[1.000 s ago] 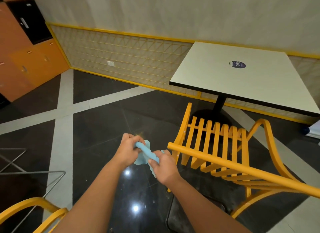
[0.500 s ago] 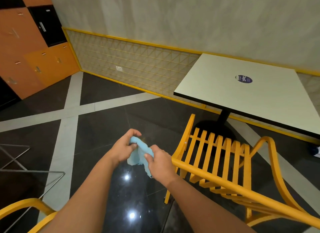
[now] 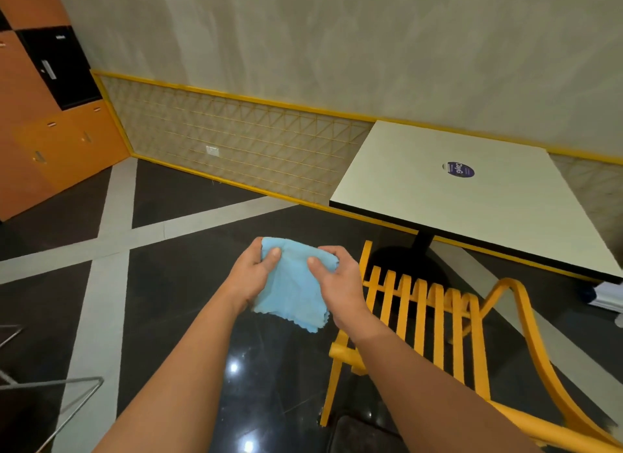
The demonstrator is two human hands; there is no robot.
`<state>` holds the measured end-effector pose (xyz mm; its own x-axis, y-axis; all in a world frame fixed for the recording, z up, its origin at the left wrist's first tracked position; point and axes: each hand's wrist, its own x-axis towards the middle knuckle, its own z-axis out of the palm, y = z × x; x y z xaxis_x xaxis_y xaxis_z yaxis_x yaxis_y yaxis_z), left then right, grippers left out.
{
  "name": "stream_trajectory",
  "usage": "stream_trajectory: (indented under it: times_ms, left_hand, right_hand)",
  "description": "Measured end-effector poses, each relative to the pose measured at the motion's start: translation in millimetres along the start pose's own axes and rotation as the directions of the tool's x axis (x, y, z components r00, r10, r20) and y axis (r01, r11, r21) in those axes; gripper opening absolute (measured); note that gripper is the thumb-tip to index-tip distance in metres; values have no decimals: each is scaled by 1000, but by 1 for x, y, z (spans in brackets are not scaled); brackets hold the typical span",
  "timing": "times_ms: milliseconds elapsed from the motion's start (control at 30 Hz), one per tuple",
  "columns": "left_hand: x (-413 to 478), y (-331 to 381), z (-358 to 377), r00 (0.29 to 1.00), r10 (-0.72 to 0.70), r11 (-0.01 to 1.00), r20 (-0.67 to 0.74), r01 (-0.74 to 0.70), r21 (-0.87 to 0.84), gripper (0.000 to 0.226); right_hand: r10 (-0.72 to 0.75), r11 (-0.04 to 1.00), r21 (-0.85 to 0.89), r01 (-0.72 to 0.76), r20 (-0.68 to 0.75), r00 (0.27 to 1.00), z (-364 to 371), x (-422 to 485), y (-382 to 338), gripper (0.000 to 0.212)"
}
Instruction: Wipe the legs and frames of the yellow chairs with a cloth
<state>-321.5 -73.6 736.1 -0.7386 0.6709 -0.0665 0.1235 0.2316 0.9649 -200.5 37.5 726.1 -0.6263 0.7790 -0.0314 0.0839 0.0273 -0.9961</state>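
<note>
We grip the blue cloth [image 3: 292, 285] in both hands, left hand [image 3: 251, 277] and right hand [image 3: 338, 282] pinching its top corners, spread above the floor just left of the yellow chair [image 3: 435, 321].

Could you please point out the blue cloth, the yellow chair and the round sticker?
blue cloth [image 3: 293, 294]: head view, its middle.
yellow chair [image 3: 341, 353]: head view, near frame corner.
round sticker [image 3: 458, 170]: head view, its centre.
</note>
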Motion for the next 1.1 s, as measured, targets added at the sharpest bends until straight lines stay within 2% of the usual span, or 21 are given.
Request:
stream_trajectory:
  times_ms: [100, 300, 400, 500, 567, 667, 767, 933, 1000, 1100]
  left_hand:
    - [30, 10, -7, 999, 33, 999, 15, -33, 10, 22]
    - [87, 19, -29, 995, 80, 994, 60, -84, 76, 37]
    - [114, 19, -44, 992, 95, 988, 83, -104, 111, 38]
    - [135, 23, -55, 983, 86, 993, 162, -99, 68, 31]
    - [147, 22, -59, 968, 31, 999, 251, -36, 14, 28]
    - [159, 16, -62, 897, -85, 993, 433, 112, -39, 57]
    - [166, 13, -58, 831, -129, 971, 541, 215, -100, 53]
    - [174, 2, -43, 848, -154, 987, 507, 155, 41, 51]
    - [176, -4, -35, 870, -150, 988, 470, 120, 92, 49]
    - [176, -12, -19, 893, -120, 993, 433, 99, 70, 46]
  right_hand:
    - [36, 999, 30, -34, -66, 997, 12, 24, -11, 12]
    - [-16, 999, -51, 6, -210, 978, 46, 59, -22, 9]
    - [-42, 996, -92, 16, -293, 955, 68, 74, -27, 13]
    - [-26, 995, -96, -9, -360, 932, 83, 88, -29, 14]
    - [-5, 996, -85, -31, -401, 916, 89, 97, -27, 13]
    - [20, 995, -81, -65, -458, 889, 92, 105, -21, 14]
    - [57, 994, -56, -96, -482, 874, 90, 108, -15, 19]
    - [59, 996, -27, -85, -509, 859, 90, 107, 3, 37]
    - [70, 996, -9, -87, -520, 851, 90, 107, 9, 31]
    - [64, 997, -1, -76, -539, 840, 87, 106, 21, 18]
